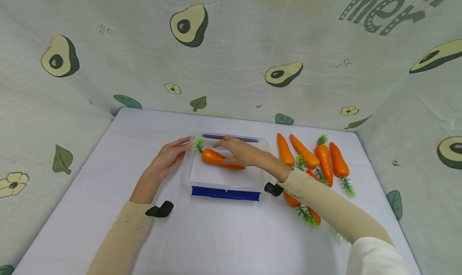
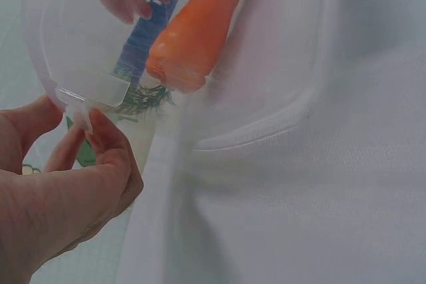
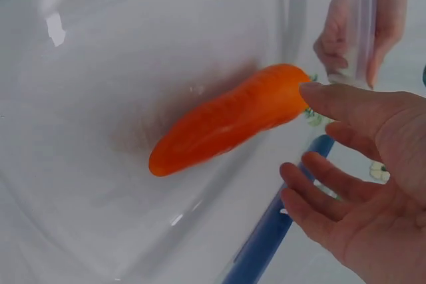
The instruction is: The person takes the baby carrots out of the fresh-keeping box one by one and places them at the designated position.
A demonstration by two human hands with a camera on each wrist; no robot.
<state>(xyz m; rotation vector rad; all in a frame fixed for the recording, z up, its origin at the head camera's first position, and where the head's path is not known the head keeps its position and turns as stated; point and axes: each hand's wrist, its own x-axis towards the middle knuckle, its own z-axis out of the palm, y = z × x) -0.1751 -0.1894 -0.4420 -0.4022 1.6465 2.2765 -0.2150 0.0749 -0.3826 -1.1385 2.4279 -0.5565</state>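
A clear plastic food box (image 1: 227,181) with blue clips stands at the middle of the table, its inside facing up. One orange carrot (image 1: 213,157) lies in it, slightly slanted, its green leafy top over the left rim. My left hand (image 1: 167,158) pinches the box's left rim between thumb and fingers; the left wrist view shows the fingertips at the rim's small tab (image 2: 78,116). Above the carrot is my right hand (image 1: 240,151), fingers spread. In the right wrist view, the right thumb (image 3: 326,96) overlaps the carrot's thick end while the other fingers stand apart from it.
Several more carrots (image 1: 339,160) with green tops lie in a loose group to the right of the box, some partly under the right forearm. The white table (image 1: 202,235) ends at a printed cloth backdrop (image 1: 231,58) behind and at the sides.
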